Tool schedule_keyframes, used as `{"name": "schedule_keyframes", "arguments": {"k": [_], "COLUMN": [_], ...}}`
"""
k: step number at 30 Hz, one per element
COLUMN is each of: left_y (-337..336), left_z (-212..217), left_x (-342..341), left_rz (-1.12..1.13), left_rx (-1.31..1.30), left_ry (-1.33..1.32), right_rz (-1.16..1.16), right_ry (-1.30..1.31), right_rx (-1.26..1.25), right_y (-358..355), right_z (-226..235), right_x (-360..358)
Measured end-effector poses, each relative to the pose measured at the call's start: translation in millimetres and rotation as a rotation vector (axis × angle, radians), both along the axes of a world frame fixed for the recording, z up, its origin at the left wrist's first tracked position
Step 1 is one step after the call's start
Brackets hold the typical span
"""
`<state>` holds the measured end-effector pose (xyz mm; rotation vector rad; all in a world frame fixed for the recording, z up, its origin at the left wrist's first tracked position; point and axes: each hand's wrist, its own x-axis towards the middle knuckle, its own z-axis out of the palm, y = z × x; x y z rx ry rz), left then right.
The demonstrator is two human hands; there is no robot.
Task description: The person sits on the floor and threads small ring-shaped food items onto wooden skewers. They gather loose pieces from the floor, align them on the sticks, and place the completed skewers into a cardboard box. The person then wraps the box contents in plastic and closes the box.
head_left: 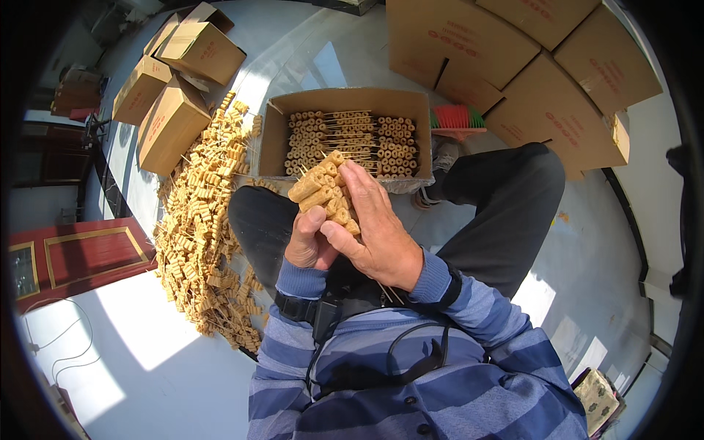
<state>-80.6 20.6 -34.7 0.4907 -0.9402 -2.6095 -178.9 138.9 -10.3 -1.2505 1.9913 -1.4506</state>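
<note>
Above my lap, both hands hold a bundle of skewered rolls [326, 192], golden-brown hollow tubes packed side by side, with thin sticks poking out toward my belly. My left hand [306, 240] is closed around the lower left of the bundle. The right hand [381, 238] presses along its right side, thumb across the near end. Just beyond my hands stands an open cardboard box [273, 143]. Inside it, skewered rolls [304, 136] lie in stacked rows at left and right, their bare sticks crossing the middle.
A long heap of skewered rolls [202, 227] covers the floor at my left. Cardboard cartons [176, 125] stand behind it, and larger cartons [469, 44] fill the far right. A red and green broom head [458, 119] sits beside the box. My bent legs [506, 191] flank the work area.
</note>
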Motion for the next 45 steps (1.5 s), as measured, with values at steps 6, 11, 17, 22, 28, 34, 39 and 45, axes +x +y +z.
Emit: {"name": "schedule_keyframes", "arguments": {"k": [6,11,17,22,28,34,39,45], "left_y": [-28,-56,-54,-54,-51,-57,-59,-64], "left_z": [44,49,-21,-84,-139,-166,-180,-182], "left_x": [-44,-105,-178,-222,-236,-235,-238,-247], "left_rz": [-0.118,-0.238,-0.361,-0.467,-0.459,-0.511,-0.627,-0.709], "left_rx": [-0.237,-1.161,-2.066,-2.228,-2.213,-2.191,-2.121,-2.149], "left_ry": [-0.187,-0.422,-0.449,-0.372,-0.253,-0.224,-0.32,-0.282], "right_rz": [-0.057,-0.075,-0.04,-0.018,-0.05,-0.043,-0.043,-0.029], "right_ry": [-0.064,0.056,-0.014,-0.075,-0.101,-0.128,-0.119,-0.12], "right_rx": [0.056,0.217,0.229,0.254,0.278,0.311,0.332,0.348], "right_y": [20,45,50,50,50,48,47,46], "right_z": [1,-10,-29,-35,-41,-40,-41,-42], "right_x": [-25,-39,-49,-63,-73,-74,-72,-71]}}
